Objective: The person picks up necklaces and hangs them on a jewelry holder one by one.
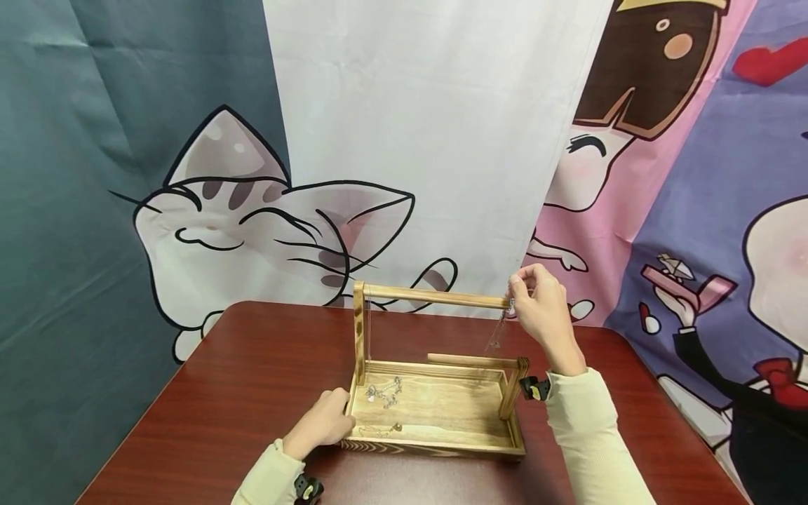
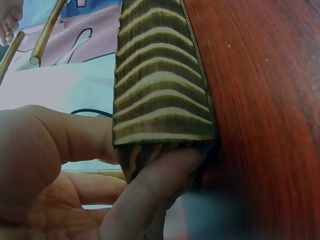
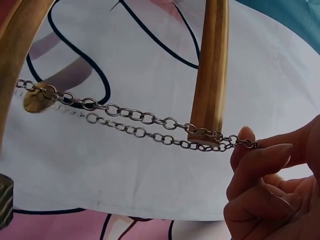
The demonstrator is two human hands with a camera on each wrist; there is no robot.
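Observation:
A wooden jewelry stand [image 1: 435, 449] has a tray base and two rods at different heights. My left hand [image 1: 325, 419] grips the tray's left end, with thumb and fingers around its corner [image 2: 165, 125] in the left wrist view. At the free right end of the upper rod [image 1: 435, 297], my right hand [image 1: 541, 305] pinches the end of a silver link chain [image 3: 146, 118]. The chain's two strands cross the rod tip in the right wrist view, and a round gold-coloured pendant [image 3: 37, 101] hangs from it. A thin chain [image 1: 369, 326] hangs near the left post.
Inside the tray lie a silver charm bracelet [image 1: 391, 394] and a fine gold-toned chain [image 1: 396, 427]. The lower rod [image 1: 473, 361] extends left from a short right post [image 1: 513, 393]. The stand rests on a reddish-brown table [image 1: 252, 365], with a cartoon-printed curtain [image 1: 404, 91] behind.

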